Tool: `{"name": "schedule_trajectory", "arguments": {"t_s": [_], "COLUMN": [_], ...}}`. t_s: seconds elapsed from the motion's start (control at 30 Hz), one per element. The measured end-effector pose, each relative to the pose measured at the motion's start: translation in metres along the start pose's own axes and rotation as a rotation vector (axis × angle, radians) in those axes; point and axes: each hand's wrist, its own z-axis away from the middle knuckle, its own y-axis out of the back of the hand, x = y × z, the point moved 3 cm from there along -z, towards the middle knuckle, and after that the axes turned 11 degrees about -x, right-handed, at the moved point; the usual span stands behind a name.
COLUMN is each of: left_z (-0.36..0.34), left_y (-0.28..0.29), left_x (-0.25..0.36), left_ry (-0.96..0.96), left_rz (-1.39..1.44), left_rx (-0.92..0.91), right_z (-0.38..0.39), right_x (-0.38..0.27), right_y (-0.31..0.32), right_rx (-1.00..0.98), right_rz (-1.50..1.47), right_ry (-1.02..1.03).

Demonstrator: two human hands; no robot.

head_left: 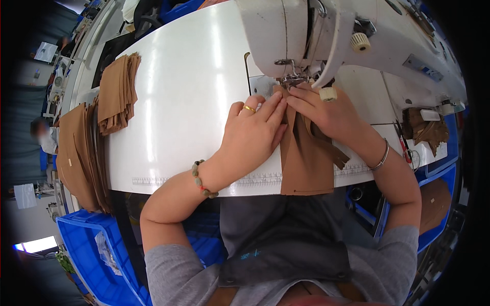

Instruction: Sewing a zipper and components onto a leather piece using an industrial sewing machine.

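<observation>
A brown fabric piece lies under the presser foot of a white sewing machine and reaches to the table's front edge, with a narrow strip folded over at its right. My left hand, wearing a ring, holds the fabric's left edge, fingertips pressed together just in front of the presser foot. From the other side, my right hand grips the same fabric close to the foot, its fingertips nearly touching the left ones. The needle tip is too small to make out.
Stacked brown fabric pieces lie on the white table at left, beside a larger hanging stack. Blue bins stand below. Scissors and dark brown scraps are at right. A ruler strip runs along the front edge.
</observation>
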Motion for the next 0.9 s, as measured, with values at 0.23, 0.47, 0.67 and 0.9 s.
{"name": "schedule_trajectory", "arguments": {"t_s": [0.23,0.47,0.67,0.9], "left_z": [0.082,0.101,0.076,0.0], "left_y": [0.019,0.013,0.024,0.014], "left_x": [0.067,0.079,0.051,0.007], "left_ry": [-0.28,-0.277,-0.141,-0.073], "left_rz": [0.061,-0.084,0.306,0.035], "left_rx": [-0.012,0.048,0.058,0.091], "right_z": [0.015,0.065,0.082,0.074], "right_x": [-0.019,-0.093,-0.114,-0.113], "right_y": [0.021,0.049,0.053,0.056], "right_rx": [-0.126,-0.28,-0.3,-0.288], "right_rz": [-0.093,-0.258,-0.143,-0.16], "right_ry": [0.151,0.201,0.2,0.239]}}
